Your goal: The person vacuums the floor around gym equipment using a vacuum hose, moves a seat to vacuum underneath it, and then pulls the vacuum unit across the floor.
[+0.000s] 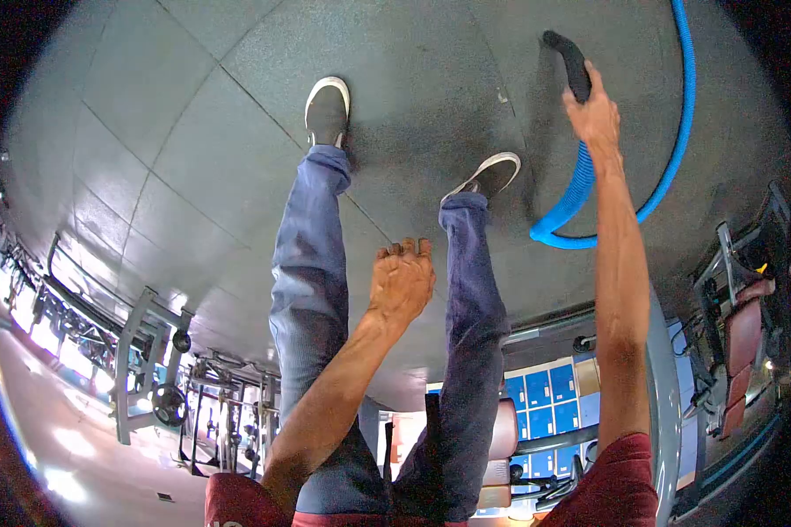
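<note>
My right hand [596,119] is wrapped round the black curved end of a vacuum hose [571,60], whose tip points away from me just over the floor. From behind that hand the ribbed blue hose [688,105] bends down beside my right foot, then loops round to the right and runs off the top edge. My left hand [402,279] hangs between my legs, back towards me, fingers loosely curled in. Nothing sticks out of it, though its palm is hidden.
Dark rubber floor tiles [193,123] spread in front. My shoes [328,110] stand apart on them. Weight racks [149,351] line the left side, a padded exercise bench [743,351] is at right, and blue lockers [540,400] show behind me.
</note>
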`<state>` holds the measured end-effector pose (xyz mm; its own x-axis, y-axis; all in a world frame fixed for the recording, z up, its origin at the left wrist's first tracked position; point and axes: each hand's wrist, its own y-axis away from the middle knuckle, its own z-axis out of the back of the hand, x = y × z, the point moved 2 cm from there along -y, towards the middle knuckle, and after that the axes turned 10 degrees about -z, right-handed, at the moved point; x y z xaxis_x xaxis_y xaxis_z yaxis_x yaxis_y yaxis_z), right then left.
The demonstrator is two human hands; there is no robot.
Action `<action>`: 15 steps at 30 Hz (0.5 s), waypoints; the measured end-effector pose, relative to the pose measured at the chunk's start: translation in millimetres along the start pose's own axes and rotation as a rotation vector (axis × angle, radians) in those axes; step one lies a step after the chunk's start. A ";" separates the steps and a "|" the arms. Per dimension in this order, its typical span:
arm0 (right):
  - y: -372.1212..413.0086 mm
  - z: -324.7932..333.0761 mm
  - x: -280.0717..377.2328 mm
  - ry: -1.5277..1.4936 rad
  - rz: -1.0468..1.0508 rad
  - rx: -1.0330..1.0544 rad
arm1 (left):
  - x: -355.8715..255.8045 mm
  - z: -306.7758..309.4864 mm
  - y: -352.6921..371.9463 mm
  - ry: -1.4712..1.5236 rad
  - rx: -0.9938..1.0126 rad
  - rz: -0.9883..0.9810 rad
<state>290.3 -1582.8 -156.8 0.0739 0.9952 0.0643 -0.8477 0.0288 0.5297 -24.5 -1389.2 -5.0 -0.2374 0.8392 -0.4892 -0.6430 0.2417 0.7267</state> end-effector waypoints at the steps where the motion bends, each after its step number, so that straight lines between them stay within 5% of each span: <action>1: 4.2 0.6 -7.5 -0.009 -0.012 0.001 | -0.2 -1.1 -1.5 0.003 0.011 0.005; 11: 83.4 -24.1 -49.8 -0.132 -0.007 0.078 | 2.4 5.7 -4.8 -0.025 0.054 -0.002; 15: 141.3 -10.5 5.5 -0.268 0.043 0.127 | 4.7 13.2 -6.9 0.015 0.044 -0.004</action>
<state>165.4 -1572.3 -90.5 0.1902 0.9344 0.3011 -0.7815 -0.0415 0.6225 -11.6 -1380.4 -5.9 -0.2457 0.8311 -0.4989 -0.6113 0.2666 0.7451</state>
